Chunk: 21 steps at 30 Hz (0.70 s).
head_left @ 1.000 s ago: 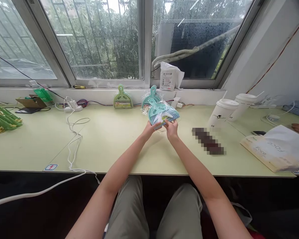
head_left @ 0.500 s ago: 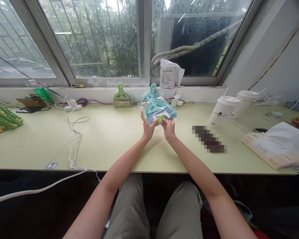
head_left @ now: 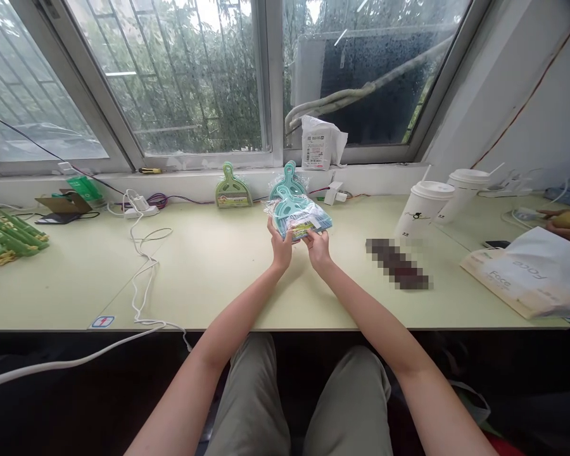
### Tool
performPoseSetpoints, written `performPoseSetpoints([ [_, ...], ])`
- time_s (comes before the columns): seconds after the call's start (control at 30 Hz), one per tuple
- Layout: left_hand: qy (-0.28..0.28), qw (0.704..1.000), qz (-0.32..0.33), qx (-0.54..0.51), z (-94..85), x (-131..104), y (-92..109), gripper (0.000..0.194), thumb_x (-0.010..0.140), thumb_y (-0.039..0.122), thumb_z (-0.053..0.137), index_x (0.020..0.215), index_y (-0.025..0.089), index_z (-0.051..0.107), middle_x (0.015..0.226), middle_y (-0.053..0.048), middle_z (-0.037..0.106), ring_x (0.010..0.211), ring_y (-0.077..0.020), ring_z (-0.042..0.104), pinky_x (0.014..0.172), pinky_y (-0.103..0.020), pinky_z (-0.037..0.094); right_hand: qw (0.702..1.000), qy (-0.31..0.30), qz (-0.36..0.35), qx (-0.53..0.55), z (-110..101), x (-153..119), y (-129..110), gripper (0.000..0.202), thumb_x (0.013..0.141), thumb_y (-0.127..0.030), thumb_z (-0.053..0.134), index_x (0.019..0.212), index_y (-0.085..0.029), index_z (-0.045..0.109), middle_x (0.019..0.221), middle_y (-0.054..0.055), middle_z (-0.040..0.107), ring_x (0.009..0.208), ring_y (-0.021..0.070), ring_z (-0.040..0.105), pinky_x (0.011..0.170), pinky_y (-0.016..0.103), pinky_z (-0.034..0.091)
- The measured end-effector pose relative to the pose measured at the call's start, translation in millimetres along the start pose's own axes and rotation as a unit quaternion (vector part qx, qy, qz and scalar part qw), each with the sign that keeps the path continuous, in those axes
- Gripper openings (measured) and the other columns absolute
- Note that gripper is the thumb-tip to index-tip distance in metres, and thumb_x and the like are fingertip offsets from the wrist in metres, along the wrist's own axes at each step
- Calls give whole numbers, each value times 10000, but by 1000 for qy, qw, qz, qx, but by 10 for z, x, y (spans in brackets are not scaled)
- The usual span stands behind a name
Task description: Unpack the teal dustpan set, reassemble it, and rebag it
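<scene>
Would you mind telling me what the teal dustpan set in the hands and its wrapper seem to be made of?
The teal dustpan set looks like moulded plastic with a smooth, even colour. Its wrapper seems to be thin clear film: it crinkles and glints. Both the left hand and the right hand grip it.

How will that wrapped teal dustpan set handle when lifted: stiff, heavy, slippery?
The teal dustpan set looks like thin moulded plastic, so probably stiff and light. Its crinkled clear wrap may feel slippery; the left hand and right hand both grip it.
</scene>
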<state>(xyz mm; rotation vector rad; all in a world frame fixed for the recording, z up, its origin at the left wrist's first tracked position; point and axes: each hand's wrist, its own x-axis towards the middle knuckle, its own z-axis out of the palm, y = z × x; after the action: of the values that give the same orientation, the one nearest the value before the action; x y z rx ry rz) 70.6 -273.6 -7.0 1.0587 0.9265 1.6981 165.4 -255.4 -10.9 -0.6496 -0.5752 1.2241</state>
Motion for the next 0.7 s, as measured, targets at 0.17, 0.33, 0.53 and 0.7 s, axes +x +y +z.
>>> performPoseSetpoints([
  [0.17,23,1000,-2,17,19,-15,-49,840,810,336,678,1494,339,189,1361,-68,552,1126,-246,595,766,-295,571,1000,15,17,5,25,-42,2,347,680,-61,594,928,-250,443,939,-16,681,874,146,704,825,316,609],
  [0.33,44,997,41,55,31,-27,-103,759,867,392,586,1498,282,178,1287,-112,595,1025,-240,636,697,-311,581,998,21,49,15,13,-1,-36,288,713,-64,573,916,-238,465,876,-24,689,790,141,707,736,289,616],
  [0.53,-36,986,123,102,38,-90,-115,763,876,502,554,1510,295,182,1389,-95,530,1091,-241,618,792,-333,572,992,78,93,18,-104,192,-152,78,896,-245,491,879,-208,557,761,-7,679,667,120,675,661,262,604],
  [0.7,-35,985,131,106,43,-119,-92,768,874,519,560,1515,318,187,1435,-78,497,1200,-255,569,887,-363,534,994,69,87,13,-159,256,-156,149,930,-312,471,908,-219,585,812,12,709,770,150,699,728,307,613],
])
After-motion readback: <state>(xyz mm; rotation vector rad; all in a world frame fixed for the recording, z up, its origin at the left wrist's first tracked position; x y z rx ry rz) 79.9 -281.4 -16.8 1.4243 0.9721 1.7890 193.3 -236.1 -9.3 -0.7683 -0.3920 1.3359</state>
